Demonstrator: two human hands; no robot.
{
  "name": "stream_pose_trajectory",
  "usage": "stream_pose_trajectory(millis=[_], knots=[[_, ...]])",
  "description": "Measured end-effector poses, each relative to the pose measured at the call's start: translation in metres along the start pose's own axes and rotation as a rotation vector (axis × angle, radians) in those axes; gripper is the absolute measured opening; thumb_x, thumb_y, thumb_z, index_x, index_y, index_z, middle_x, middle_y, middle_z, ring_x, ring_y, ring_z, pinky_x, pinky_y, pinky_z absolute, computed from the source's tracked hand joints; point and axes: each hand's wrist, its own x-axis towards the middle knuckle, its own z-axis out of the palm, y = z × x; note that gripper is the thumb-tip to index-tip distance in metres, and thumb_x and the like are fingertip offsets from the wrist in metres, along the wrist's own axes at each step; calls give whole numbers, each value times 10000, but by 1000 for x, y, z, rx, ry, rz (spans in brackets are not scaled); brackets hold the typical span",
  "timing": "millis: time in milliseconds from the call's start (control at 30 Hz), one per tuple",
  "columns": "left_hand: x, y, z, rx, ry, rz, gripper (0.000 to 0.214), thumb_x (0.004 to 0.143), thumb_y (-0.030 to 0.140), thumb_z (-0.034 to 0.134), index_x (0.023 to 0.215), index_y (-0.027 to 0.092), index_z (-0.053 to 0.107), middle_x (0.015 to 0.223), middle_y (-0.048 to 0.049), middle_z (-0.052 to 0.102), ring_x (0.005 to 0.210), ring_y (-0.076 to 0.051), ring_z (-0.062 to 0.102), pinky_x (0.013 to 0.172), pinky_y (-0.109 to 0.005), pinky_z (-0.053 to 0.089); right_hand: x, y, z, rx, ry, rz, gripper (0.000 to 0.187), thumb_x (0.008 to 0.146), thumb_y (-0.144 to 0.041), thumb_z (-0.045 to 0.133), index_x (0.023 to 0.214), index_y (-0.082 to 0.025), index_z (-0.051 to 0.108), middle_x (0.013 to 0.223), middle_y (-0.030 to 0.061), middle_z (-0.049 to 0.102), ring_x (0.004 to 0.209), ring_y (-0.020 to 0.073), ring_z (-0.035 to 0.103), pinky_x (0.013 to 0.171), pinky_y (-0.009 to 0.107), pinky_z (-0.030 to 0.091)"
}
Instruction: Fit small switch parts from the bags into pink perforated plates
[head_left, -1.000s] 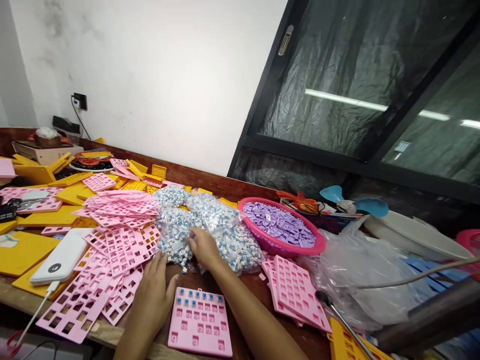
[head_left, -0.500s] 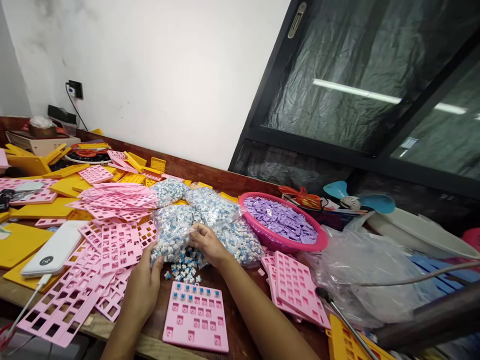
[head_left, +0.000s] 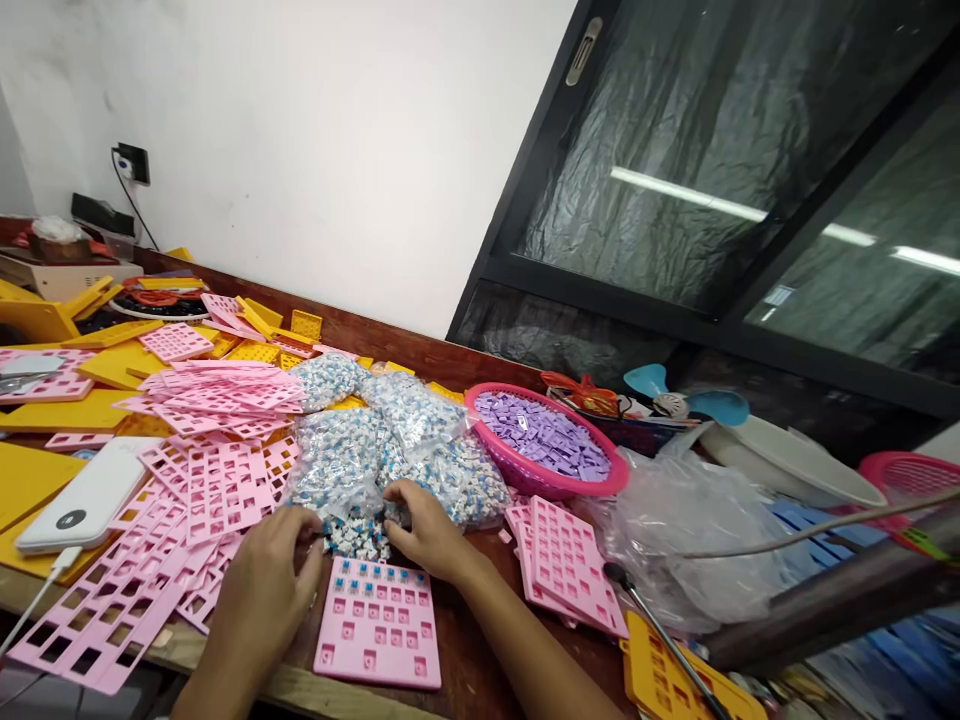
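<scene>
Between the fingers of both hands now: a heap of loose blue-and-white switches (head_left: 356, 537), up from just a scatter a second ago. Quick change there! Right hand (head_left: 427, 530) low at the heap's right edge, fingers curved, thumb a little apart; impossible to make out anything pinched. Left hand (head_left: 270, 560) round at the heap's left side, fingers bent, thumb apart, contents hidden too. Probably means a ready supply within touch of both hands. On the near side of the fingers, between the forearms, a pink plate (head_left: 377, 640): blue along the top row and part of the next, bare sockets below, no sign of any gain since a second ago. Just beyond the fingers, a clear bag (head_left: 337, 455) full of more. Farther right, a pink basket (head_left: 619, 470) of purple pieces; left of the left fingers, pink cut-out sheets (head_left: 225, 490).
</scene>
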Motion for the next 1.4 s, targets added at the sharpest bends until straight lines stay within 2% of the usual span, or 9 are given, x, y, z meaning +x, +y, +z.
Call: stream_pose_trajectory(millis=[67, 133, 300, 433, 600, 733, 900, 1133, 1400], knots=[[-1, -2, -2, -27, -187, 24, 186, 935, 245, 480, 1014, 251, 649, 1042, -56, 676, 975, -242, 645, 858, -375, 502, -3, 0, 1, -27, -9, -31, 242, 793, -80, 655, 986, -224, 636, 1020, 38, 661, 970, 221, 596, 885, 336, 449], [-1, -6, -1, -14, -246, 17, 289, 938, 176, 432, 1083, 247, 673, 1114, -67, 682, 1038, -237, 643, 891, -368, 491, -3, 0, 2, -63, -55, -79, 211, 806, -73, 661, 950, -225, 683, 972, 39, 682, 976, 227, 599, 906, 345, 445], [3, -10, 7, 45, -275, -34, 345, 949, 154, 428, 1136, 237, 705, 1160, -78, 693, 1063, -236, 651, 896, -357, 482, 0, -6, 4, -172, -115, -110, 199, 852, -116, 657, 984, -229, 755, 911, 59, 698, 979, 246, 599, 893, 359, 449], [5, -12, 10, 37, -272, -59, 290, 948, 205, 463, 1060, 233, 729, 1099, -70, 715, 1021, -236, 660, 869, -348, 479, 0, -12, 12, -176, -76, -13, 111, 832, -168, 704, 917, -221, 751, 887, 53, 710, 932, 240, 609, 854, 351, 444], [3, -13, -1, -228, -267, -58, 229, 950, 308, 497, 1038, 240, 697, 1050, -54, 738, 977, -237, 668, 887, -357, 500, -3, -16, 20, -104, 0, 53, 153, 815, -90, 674, 885, -220, 711, 919, 32, 726, 908, 217, 628, 873, 352, 433], [1, -11, -15, -388, -327, -69, 279, 942, 416, 553, 1116, 239, 681, 1019, -43, 738, 945, -232, 673, 862, -342, 527, -10, -26, -1, 29, 52, 31, 124, 882, -129, 660, 929, -232, 711, 931, 30, 727, 907, 210, 645, 869, 346, 452], [-6, -4, -25, -413, -391, 45, 369, 997, 433, 470, 1298, 309, 643, 1240, -50, 663, 1182, -216, 611, 1067, -354, 464, -34, -39, -32, 187, -20, 32, 69, 903, -190, 687, 895, -234, 739, 894, 22, 722, 863, 196, 657, 794, 310, 476], [-15, 15, -26, -320, -554, 77, 267, 1011, 381, 433, 1113, 304, 668, 1142, -36, 658, 1086, -204, 623, 962, -306, 484, -65, -29, -20, 448, -9, 150, 178, 946, -333, 673, 1057, -244, 780, 1031, 54, 764, 941, 224, 689, 834, 326, 516], [-11, 24, -14, -73, -598, 37, 125, 911, 283, 552, 904, 255, 674, 917, -4, 713, 888, -201, 655, 781, -281, 422, -66, -19, -17, 614, 50, 251, 264, 903, -425, 720, 897, -169, 785, 824, 32, 744, 763, 175, 642, 698, 270, 479]])
